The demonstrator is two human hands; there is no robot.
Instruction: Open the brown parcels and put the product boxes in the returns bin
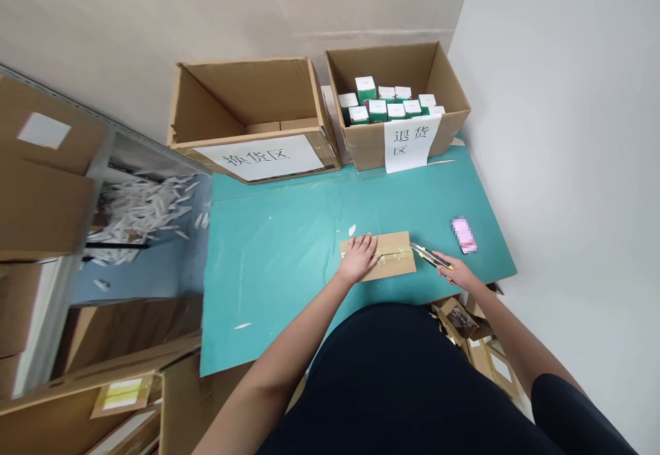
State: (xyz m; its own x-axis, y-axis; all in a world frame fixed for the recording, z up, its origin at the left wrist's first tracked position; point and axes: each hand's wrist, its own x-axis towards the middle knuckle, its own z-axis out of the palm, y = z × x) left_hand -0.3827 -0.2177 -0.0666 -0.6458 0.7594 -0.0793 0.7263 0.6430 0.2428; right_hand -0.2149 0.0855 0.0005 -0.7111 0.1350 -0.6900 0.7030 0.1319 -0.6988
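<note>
A small flat cardboard box [394,267] lies on the teal tabletop, with shiny clear tape along its middle and a dark slit in the tape. My left hand [358,258] rests on the box's left part, fingers laid over its top, holding nothing. In my right hand [456,271] is a yellow and black utility knife [429,256], gripped by its handle. The knife's blade end points left and reaches the box's right edge, at the end of the tape; whether it touches is too fine to tell.
Behind stand two large open cartons: one with a paper sign [262,157] on the left, one [364,149] holding several white-and-green boxes [378,110] on the right. A pixelated pink phone-like item [464,235] lies right. More cartons [180,400] and shelving [49,324] are at left.
</note>
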